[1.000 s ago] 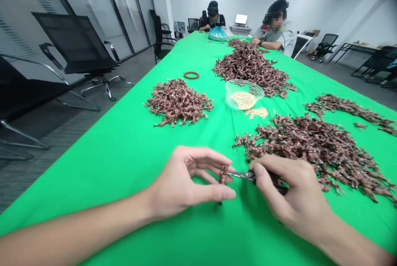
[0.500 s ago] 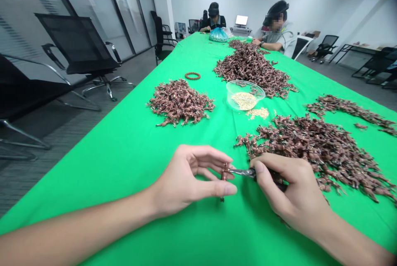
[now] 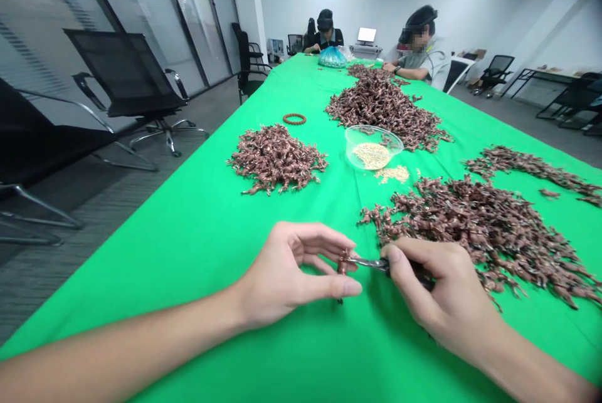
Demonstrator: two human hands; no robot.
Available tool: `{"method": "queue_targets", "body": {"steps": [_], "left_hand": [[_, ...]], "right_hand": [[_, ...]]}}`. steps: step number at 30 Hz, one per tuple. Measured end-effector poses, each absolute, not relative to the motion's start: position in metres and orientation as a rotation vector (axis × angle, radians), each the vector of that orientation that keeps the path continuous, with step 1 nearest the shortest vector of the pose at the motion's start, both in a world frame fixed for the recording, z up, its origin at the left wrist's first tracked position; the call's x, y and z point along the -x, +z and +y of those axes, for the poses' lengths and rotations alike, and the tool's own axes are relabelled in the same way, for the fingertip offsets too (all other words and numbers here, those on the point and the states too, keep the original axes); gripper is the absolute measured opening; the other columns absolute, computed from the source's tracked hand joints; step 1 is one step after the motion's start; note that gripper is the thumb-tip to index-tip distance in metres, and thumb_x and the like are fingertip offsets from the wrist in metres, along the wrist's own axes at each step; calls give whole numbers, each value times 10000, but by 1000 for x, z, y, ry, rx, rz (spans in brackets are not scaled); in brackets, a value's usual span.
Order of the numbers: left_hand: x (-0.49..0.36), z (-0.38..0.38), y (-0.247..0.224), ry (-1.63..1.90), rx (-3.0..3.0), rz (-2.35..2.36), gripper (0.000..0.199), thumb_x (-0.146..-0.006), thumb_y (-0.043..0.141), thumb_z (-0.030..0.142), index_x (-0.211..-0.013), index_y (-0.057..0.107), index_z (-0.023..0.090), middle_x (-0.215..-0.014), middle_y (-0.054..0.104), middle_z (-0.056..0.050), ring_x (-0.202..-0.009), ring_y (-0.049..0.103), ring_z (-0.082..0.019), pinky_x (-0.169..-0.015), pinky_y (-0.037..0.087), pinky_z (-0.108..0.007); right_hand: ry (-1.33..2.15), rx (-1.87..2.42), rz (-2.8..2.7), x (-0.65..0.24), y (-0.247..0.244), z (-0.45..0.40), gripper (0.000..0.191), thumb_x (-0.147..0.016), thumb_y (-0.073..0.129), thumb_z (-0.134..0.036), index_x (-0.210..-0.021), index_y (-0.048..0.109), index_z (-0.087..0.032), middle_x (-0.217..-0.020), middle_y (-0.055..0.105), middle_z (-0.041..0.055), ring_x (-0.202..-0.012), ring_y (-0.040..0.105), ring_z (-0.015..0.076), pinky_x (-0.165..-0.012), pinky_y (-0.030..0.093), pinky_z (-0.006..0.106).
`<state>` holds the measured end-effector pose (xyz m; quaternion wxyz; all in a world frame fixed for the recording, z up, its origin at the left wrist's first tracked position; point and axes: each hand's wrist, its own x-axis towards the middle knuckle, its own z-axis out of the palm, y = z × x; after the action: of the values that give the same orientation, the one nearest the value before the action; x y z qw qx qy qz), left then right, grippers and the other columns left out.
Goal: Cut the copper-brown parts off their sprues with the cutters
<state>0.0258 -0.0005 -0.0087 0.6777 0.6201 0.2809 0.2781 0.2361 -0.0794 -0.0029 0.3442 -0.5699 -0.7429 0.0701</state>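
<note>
In the head view my left hand (image 3: 286,271) is closed around a small brown animal-shaped figurine (image 3: 343,263), held upright between the thumb and fingers. My right hand (image 3: 439,284) grips a black-handled tool with a slim metal tip (image 3: 369,262); its exact kind is partly hidden by my fingers. The tool's tip meets the upper part of the figurine. Just beyond my right hand spreads a large pile of similar brown figurines (image 3: 480,221). A smaller figurine pile (image 3: 278,158) lies past my left hand.
A clear plastic bowl (image 3: 352,151) holds pale little pieces, with more pieces (image 3: 394,173) spilled beside it. A brown ring (image 3: 294,119) lies on the green cloth (image 3: 188,252). Farther back are another figurine pile (image 3: 385,102), a bluish bag (image 3: 332,58) and two people working.
The view has shifted slightly, so everything sits a little lower and to the right. Both hands keep their hold, and the tool tip stays at the figurine.
</note>
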Motion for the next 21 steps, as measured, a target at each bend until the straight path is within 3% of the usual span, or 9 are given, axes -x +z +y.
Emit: {"method": "queue_targets", "body": {"steps": [5, 11, 15, 21], "left_hand": [[-27, 0, -10, 733, -1412, 694, 368, -683, 884, 211, -1017, 746, 142, -999, 781, -85, -918, 737, -215, -765, 617, -282], [-25, 4, -14, 901, -1470, 811, 278, -750, 823, 209, -1016, 756, 166, -1148, 711, -87, -1035, 685, -211, -809, 613, -282], [-26, 10, -14, 1028, -1599, 838, 226, -782, 780, 203, -1003, 749, 174, -1086, 648, -76, -979, 665, -187, -763, 605, -274], [-26, 58, 15, 1303, -1866, 836, 272, -830, 714, 214, -1100, 709, 181, -1119, 671, -86, -1001, 669, -196, -821, 592, -305]], "right_hand": [[201, 1479, -1842, -240, -3, -78, 284, -983, 481, -279, -757, 625, -186, -575, 535, -24, -475, 449, 100, -459, 311, 267], [177, 1432, -1796, -248, 1, -75, 272, -986, 489, -285, -803, 662, -183, -617, 593, -9, -502, 494, 114, -484, 352, 264], [164, 1423, -1813, -253, 2, -72, 289, -990, 478, -277, -786, 654, -174, -591, 565, -17, -496, 478, 111, -498, 350, 263], [131, 1381, -1871, -260, 5, -67, 307, -965, 486, -260, -684, 580, -180, -569, 516, -27, -500, 443, 99, -517, 333, 255]]}}
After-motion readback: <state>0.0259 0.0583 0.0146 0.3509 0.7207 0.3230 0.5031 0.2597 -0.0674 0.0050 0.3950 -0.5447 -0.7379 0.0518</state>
